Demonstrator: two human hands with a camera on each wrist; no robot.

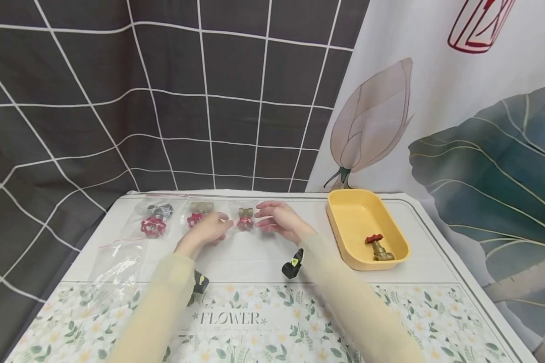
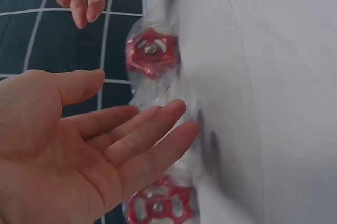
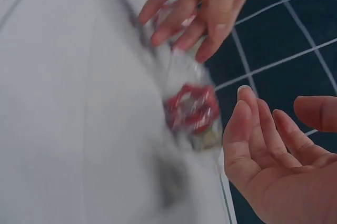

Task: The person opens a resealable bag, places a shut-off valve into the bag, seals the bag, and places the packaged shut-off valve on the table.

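Note:
A small brass valve with a red handwheel (image 1: 245, 220) lies in a clear plastic bag at the back of the table, between both hands. To its left my left hand (image 1: 207, 229) hovers, fingers extended and holding nothing. My right hand (image 1: 281, 220) is just right of the bag, its fingers loosely bent around air. In the left wrist view, the bagged valve (image 2: 152, 50) sits beyond the fingertips. The right wrist view shows the same red handwheel (image 3: 192, 108) beside the fingers, somewhat blurred. Partly behind my left hand is another bagged red-wheeled valve (image 1: 195, 219).
Further left lies a bagged valve with a larger red handwheel (image 1: 153, 227). A flat clear bag (image 1: 120, 264) is in front of it. On the right, a yellow tray (image 1: 338, 229) holds an unbagged brass valve (image 1: 379, 250). A flower-printed cloth (image 1: 236, 338) covers the front.

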